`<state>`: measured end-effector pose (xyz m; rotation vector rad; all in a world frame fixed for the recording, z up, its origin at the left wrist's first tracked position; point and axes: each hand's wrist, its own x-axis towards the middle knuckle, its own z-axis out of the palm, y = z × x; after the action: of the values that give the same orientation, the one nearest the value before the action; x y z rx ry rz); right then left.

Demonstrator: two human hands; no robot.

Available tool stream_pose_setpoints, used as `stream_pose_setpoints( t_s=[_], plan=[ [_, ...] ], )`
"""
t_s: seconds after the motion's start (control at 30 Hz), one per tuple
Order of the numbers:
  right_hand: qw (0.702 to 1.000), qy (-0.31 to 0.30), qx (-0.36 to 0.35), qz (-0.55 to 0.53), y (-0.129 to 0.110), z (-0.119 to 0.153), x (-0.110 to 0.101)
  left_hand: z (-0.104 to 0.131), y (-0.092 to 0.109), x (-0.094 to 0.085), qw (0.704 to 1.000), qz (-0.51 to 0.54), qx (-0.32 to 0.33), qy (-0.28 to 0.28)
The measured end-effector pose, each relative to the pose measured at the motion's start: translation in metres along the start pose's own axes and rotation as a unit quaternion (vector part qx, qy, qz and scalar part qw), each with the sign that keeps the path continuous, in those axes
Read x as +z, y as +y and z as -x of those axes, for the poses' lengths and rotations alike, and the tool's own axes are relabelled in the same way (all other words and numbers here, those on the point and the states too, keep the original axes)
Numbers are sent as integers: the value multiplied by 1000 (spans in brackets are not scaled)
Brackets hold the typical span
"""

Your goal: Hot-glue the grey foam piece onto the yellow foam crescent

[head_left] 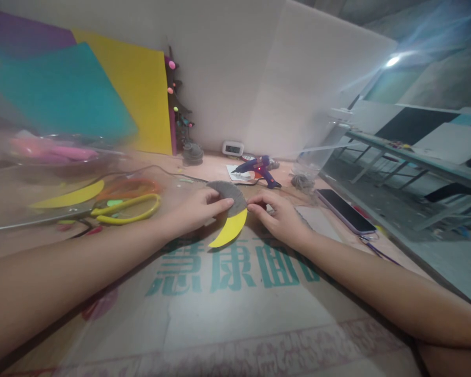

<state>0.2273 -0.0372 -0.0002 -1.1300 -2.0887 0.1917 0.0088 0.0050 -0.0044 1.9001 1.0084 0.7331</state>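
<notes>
A crescent moon cutout (235, 228) has a bare yellow lower half, while grey yarn (231, 195) covers its upper half. My left hand (198, 209) grips the grey part from the left, thumb on top and fingers behind. At the crescent's right edge, my right hand (272, 212) is closed in a pinch on what looks like the yarn's loose strand, mostly hidden by the fingers. Some grey yarn shows beside my right wrist, and a small bundle of grey yarn (303, 181) lies beyond it.
Yellow-handled scissors (125, 209) and a second yellow crescent (70, 195) lie left. Behind are a glue gun (257, 168) with a red light, a small digital clock (233, 148) and a decorated little tree (190, 149). A phone (346, 211) rests near the table's right edge. Coloured sheets (137, 94) stand back left.
</notes>
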Motion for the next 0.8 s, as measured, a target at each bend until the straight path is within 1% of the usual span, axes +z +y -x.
stream_pose_setpoints(
  t_s=[0.1,0.2,0.27,0.4,0.5,0.67,0.8],
  plan=[
    [1000,6,6,-11,0,0,0,-1,-5,0,1000,8,-3,15],
    [999,34,21,-32,-2,1,0,-2,-9,1,999,13,-2,29],
    [998,41,25,-37,-3,1,0,-2,-10,1,999,11,-8,31],
    [999,23,27,-40,-4,1,0,-1,-9,1,999,4,-16,30],
    [998,23,30,-45,-3,0,0,-1,-7,2,999,12,-19,23],
    [999,16,31,-23,-3,0,1,0,-6,2,1000,11,-11,27],
    [1000,13,25,-7,-3,1,0,1,-6,2,1000,10,-20,21]
  ],
)
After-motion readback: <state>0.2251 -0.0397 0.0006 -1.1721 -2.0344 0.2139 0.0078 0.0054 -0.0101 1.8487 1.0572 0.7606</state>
